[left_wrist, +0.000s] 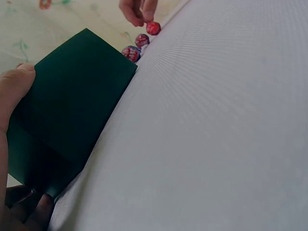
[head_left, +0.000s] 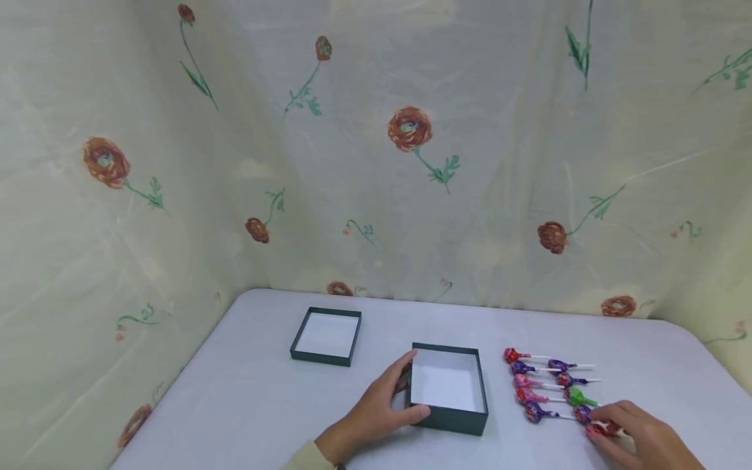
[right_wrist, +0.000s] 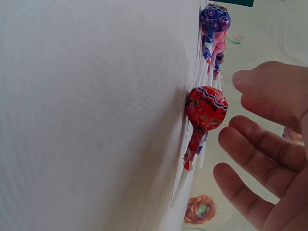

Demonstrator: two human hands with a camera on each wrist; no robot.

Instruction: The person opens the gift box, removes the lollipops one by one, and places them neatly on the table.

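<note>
**Reaching for the nearest lollipop, box held steady**

Nearest the person, the right hand [head_left: 637, 434] hovers over the red lollipop [head_left: 602, 429] at the near end of the row; the right wrist view shows its fingers [right_wrist: 255, 161] spread and relaxed, just beside the wrapped head but not yet closed on it. The step in hand looks like the pick: next the fingers would need to close on the head or the stick and lift it clear of its neighbours.

The left hand [head_left: 376, 411] grasps the open dark green box [head_left: 449, 418] at its near left corner, thumb along the front wall, steadying it on the white table [head_left: 247, 405].

Further back lie the other lollipops [head_left: 543, 382] in two rows, then the box lid [head_left: 326, 336], well apart to the left. No brand or writing can be read on the wrappers or the box
</note>
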